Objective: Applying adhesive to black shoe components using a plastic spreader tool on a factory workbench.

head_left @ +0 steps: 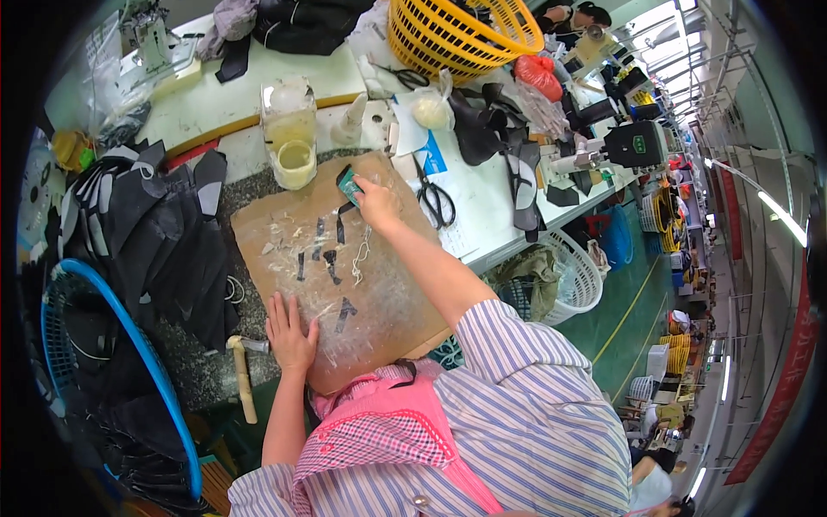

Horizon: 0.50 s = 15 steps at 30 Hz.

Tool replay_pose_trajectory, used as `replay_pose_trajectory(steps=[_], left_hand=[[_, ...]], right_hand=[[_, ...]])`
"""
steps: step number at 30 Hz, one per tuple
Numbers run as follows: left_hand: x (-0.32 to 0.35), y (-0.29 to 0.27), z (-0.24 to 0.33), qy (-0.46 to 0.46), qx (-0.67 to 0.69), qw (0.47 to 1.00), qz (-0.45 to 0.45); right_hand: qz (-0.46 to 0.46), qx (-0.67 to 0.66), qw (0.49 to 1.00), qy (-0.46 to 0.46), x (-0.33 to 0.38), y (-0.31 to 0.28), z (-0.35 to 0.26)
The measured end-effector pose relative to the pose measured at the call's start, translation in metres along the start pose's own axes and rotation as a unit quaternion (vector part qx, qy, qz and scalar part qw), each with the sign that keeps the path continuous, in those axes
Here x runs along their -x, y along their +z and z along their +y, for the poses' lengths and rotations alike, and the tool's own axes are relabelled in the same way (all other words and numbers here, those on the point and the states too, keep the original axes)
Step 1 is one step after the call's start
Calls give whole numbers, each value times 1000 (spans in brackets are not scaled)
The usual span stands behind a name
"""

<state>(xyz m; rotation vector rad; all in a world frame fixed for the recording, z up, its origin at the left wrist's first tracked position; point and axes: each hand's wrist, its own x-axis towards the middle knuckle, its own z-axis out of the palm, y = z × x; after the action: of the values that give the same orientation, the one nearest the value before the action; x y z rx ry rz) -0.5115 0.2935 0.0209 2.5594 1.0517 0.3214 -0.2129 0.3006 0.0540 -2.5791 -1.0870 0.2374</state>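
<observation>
A glue-smeared sheet of brown cardboard (pixel 392 302) lies in front of me, with several small black strips (pixel 329 263) and a bit of white string (pixel 362 257) on it. Near its far edge my right hand (pixel 376 202) is closed on a small green tool with a black end (pixel 349 183), perhaps a brush. The black end touches or nearly touches the board by one dark strip. My left hand (pixel 293 338) rests open on the board's near left edge, fingers spread, holding nothing. Just beyond the board stands a pale yellow glue cup (pixel 295 164).
A hammer (pixel 243 379) lies left of my left hand. Black cut pieces (pixel 172 233) are heaped at left, above a blue-rimmed basket (pixel 129 314). Scissors (pixel 438 202) lie right of the board. A yellow basket (pixel 409 39) stands at the back, a white basket (pixel 590 280) lower right.
</observation>
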Motion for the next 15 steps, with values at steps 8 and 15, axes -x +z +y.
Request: replay_pose_trajectory(steps=[8, 15], left_hand=[[-8, -2, 1, 0, -7, 1000, 12], [-5, 0, -2, -2, -18, 1000, -10]], right_hand=[[-83, 96, 992, -18, 24, 5, 11], [-51, 88, 994, -49, 81, 20, 32]])
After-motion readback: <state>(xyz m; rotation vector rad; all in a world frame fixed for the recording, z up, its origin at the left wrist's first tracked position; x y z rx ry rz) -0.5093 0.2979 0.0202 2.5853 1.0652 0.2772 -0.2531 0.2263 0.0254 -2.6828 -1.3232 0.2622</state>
